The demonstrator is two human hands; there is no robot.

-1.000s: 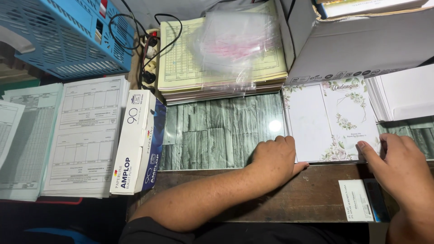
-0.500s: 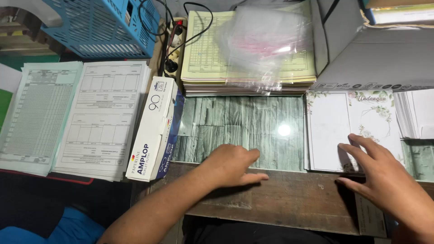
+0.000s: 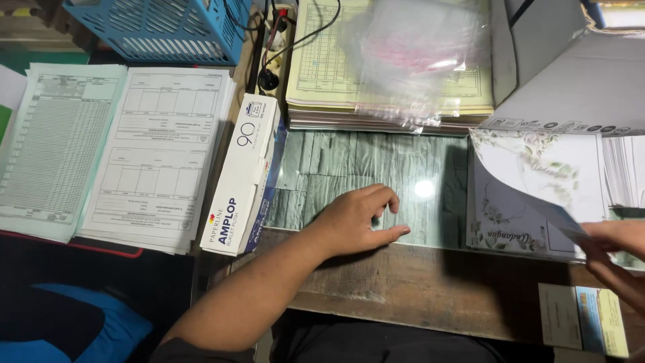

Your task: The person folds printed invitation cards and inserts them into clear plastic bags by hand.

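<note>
1. The right hand (image 3: 615, 259) has gone from resting flat on the floral card stack (image 3: 517, 228) a moment ago to lifting its top floral card (image 3: 544, 171). Its grip pinches the card's near right corner, and the sheet now curls up off the pile.
2. The left hand (image 3: 356, 218) has slid away from the stack's edge and lies palm-down on the glass panel (image 3: 376, 161), fingers loosely curled, grip holding nothing.
3. One card looks to be coming away from the pile, with the rest lying square beneath it.
4. The counter (image 3: 416, 289) is worn wood with a grey wood-pattern sheet under the glass.
5. Around it are a white envelope box (image 3: 242, 178), printed form stacks (image 3: 114, 148), a yellow form pad (image 3: 322, 67) under clear plastic bags (image 3: 416, 54), a blue basket (image 3: 168, 27) and a grey carton (image 3: 571, 87).
</note>
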